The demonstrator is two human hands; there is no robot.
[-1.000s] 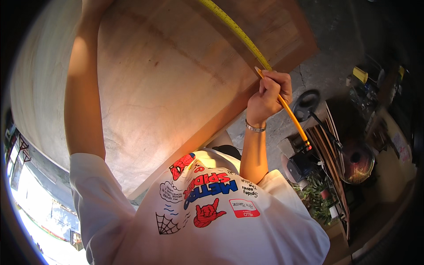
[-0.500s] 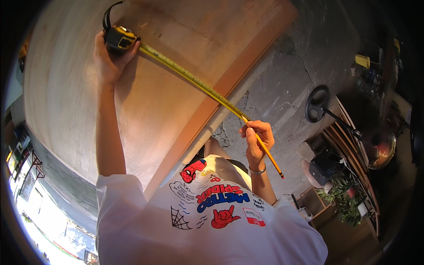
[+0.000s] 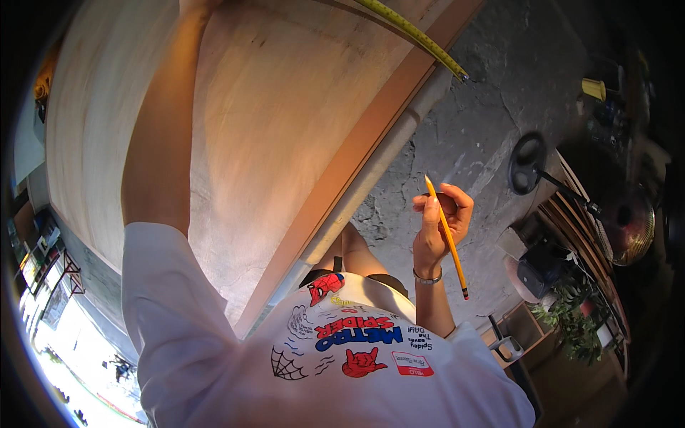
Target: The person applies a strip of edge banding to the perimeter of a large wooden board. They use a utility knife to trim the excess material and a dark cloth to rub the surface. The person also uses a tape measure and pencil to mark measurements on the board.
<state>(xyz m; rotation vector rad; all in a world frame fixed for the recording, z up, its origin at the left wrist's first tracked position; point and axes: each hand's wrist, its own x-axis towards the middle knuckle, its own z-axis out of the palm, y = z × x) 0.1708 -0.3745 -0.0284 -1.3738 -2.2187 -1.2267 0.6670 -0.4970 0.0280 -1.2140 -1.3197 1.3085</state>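
Observation:
My right hand (image 3: 444, 225) is closed around a yellow pencil (image 3: 454, 253), its sharpened tip up and its eraser end down. It hovers over the grey floor, off the board's edge. My left arm reaches far out across a large wooden board (image 3: 271, 128). Only the wrist and a bit of my left hand (image 3: 196, 6) show at the top edge, with the fingers cut off. A yellow tape measure blade (image 3: 410, 30) crosses the board's far right part, and its metal end hook sticks out past the edge. The tape's case is out of view.
A reddish-brown strip (image 3: 371, 125) runs along the board's near edge, with a pale rail beneath it. On the right stand a fan (image 3: 628, 228), a round black base (image 3: 528, 162), a leafy plant (image 3: 567, 314) and leaning planks. A yellow cup (image 3: 594, 88) lies farther off.
My left arm has stretched farther away, carrying the tape out of frame. The blade has moved up and right, away from my right hand. My right hand has shifted slightly right, still with the pencil.

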